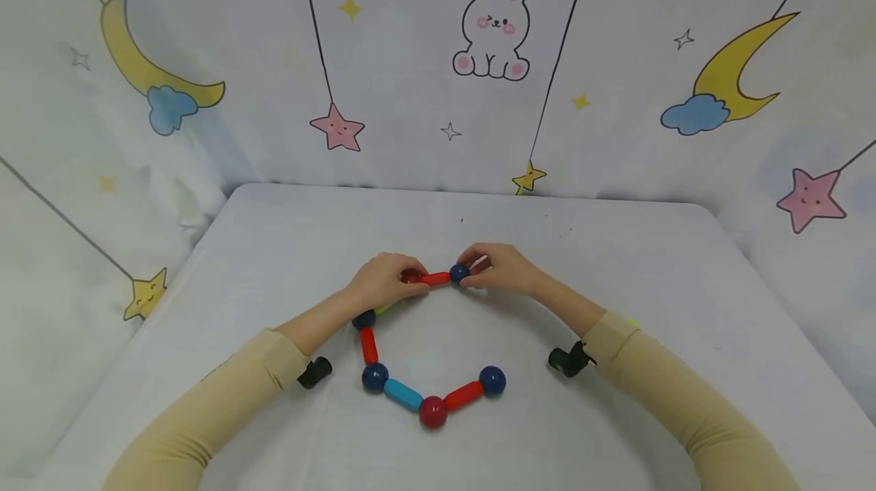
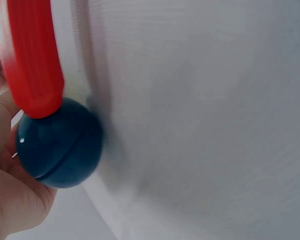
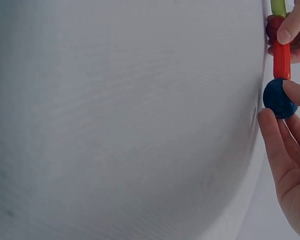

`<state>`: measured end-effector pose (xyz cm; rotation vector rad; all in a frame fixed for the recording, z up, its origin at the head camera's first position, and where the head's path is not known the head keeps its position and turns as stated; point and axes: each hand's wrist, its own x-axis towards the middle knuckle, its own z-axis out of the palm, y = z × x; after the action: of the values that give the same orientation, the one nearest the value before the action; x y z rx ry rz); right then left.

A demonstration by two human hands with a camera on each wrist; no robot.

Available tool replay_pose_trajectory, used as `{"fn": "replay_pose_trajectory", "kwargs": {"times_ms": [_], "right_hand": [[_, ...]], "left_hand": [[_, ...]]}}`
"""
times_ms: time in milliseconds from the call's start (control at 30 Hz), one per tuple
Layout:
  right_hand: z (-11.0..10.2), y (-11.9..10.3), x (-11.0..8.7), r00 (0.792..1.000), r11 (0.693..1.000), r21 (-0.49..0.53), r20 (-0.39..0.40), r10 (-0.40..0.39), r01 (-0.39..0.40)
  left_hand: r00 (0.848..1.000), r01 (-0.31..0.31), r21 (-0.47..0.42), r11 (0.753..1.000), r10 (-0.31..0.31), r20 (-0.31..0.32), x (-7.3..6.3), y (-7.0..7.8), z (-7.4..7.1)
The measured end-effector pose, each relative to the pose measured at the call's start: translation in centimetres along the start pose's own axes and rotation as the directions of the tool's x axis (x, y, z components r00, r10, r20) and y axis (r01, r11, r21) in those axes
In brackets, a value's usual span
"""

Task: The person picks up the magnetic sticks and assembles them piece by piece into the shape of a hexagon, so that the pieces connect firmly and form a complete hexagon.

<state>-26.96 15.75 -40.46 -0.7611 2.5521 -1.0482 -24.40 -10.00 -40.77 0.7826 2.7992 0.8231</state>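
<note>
My left hand (image 1: 385, 280) grips a red ball (image 3: 273, 27) and the near end of a red rod (image 1: 436, 278), its fingers partly hiding the ball. The rod's other end meets a dark blue ball (image 1: 459, 273), pinched between the thumb and fingers of my right hand (image 1: 505, 269). A yellow-green rod (image 3: 278, 7) leads from the red ball towards another dark blue ball (image 1: 364, 319) below my left wrist. From there the joined chain runs on through a red rod (image 1: 369, 345), a blue ball (image 1: 375, 378), a light blue rod (image 1: 403, 394) and a red ball (image 1: 433, 412).
The chain's near end is a red rod (image 1: 464, 396) with a dark blue ball (image 1: 492, 381). All of it lies on a white-covered table (image 1: 294, 225). Black wrist cameras hang beneath both sleeves. A patterned cloth (image 1: 404, 50) stands behind.
</note>
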Motion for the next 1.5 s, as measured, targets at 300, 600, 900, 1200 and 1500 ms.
{"fn": "replay_pose_trajectory", "kwargs": {"times_ms": [300,600,900,1200,1500], "right_hand": [[0.2,0.0,-0.8,0.999,0.999,0.036,-0.019,0.029,-0.029],[-3.5,0.7,-5.6,1.0,0.992,-0.125,0.012,-0.024,0.025],[-8.8,3.3,-15.9,0.99,0.963,-0.245,0.06,0.13,-0.112],[-8.2,5.4,-18.1,0.994,0.955,-0.276,-0.042,0.098,-0.106],[-5.2,3.8,-14.1,0.998,0.968,-0.247,-0.056,0.028,-0.041]], "left_hand": [[0.984,-0.051,0.113,0.992,0.03,0.177,3.0,3.1,-0.7],[0.968,-0.111,0.073,0.991,0.091,0.235,4.6,3.2,0.5],[0.976,-0.129,0.039,0.991,0.12,0.183,4.1,2.9,1.0],[0.978,-0.141,0.024,0.99,0.136,0.159,4.0,2.7,1.3],[0.977,-0.16,0.027,0.987,0.154,0.148,4.2,2.9,1.7]]}}
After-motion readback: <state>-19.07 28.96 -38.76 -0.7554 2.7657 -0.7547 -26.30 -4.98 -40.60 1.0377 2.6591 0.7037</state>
